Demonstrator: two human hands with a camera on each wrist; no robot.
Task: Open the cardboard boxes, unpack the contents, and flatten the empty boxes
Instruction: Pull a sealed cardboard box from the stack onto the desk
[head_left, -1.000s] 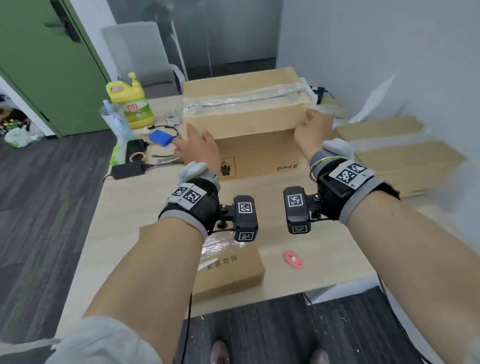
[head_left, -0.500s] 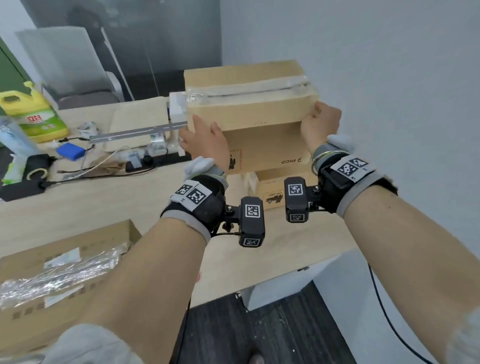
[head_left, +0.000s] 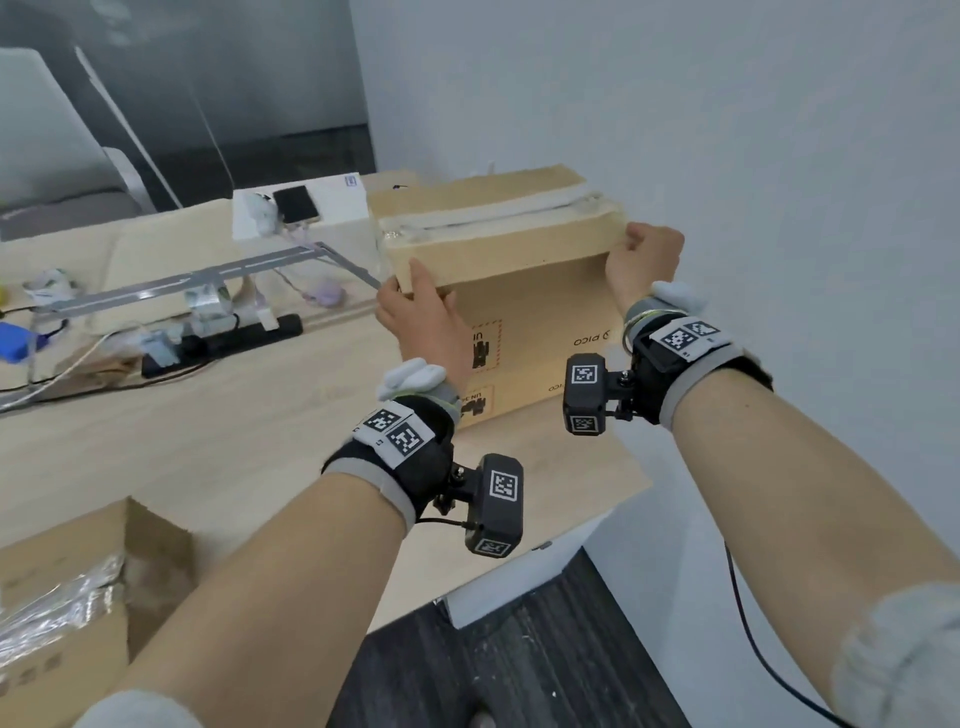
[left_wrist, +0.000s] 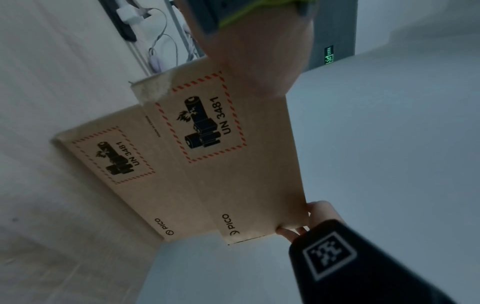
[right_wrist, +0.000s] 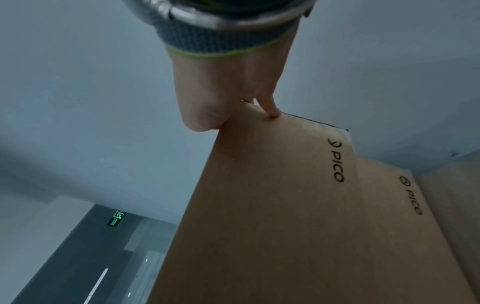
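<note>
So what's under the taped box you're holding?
A second PICO box lies on the table beneath the held box. Whether they touch, and what's inside, can't be seen.

A plain pale wall (head_left: 727, 104) rises beyond the hands. Dark plank floor (head_left: 519, 649) lies below them, a wooden table (head_left: 234, 441) underneath.

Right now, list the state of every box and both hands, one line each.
Brown taped PICO cardboard box: sealed, held up by both ends above a second box.
Second brown PICO cardboard box: lying on the table.
Brown cardboard box with plastic wrap: open, at the near left.
Left hand: gripping the held box's left end.
Right hand: gripping its right end.
</note>
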